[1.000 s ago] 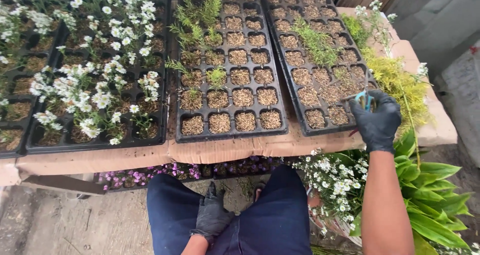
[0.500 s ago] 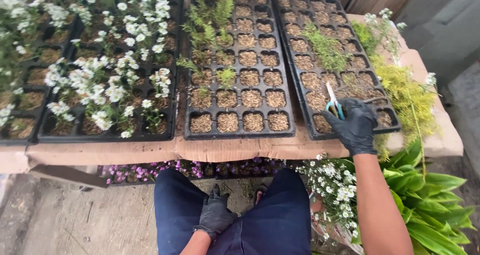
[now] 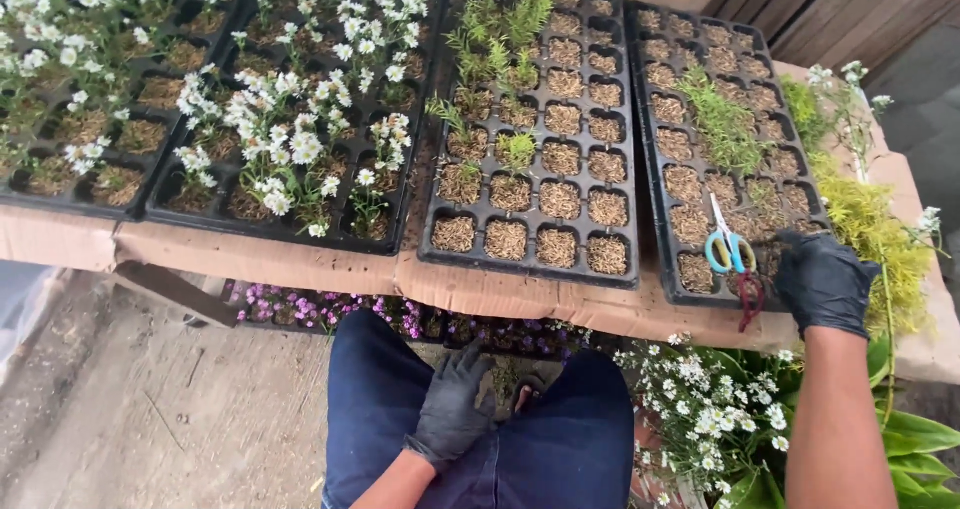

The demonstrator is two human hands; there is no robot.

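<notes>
At the near right corner of the cardboard-covered table (image 3: 300, 264), the blue-handled scissors (image 3: 727, 244) lay on the rightmost seedling tray (image 3: 660, 169), blades pointing away from the person. The right hand (image 3: 825, 284), in a black glove, rested just beside them at the tray's edge — fingers curled loosely, gripping nothing that I could make out. The left hand (image 3: 450, 409), also gloved, lay slack and empty on the thigh. Working well here seemed to call for care with the tool — it sat across filled cells, so a tidy resting spot clear of the small green sprigs (image 3: 725, 124) would spare them.
</notes>
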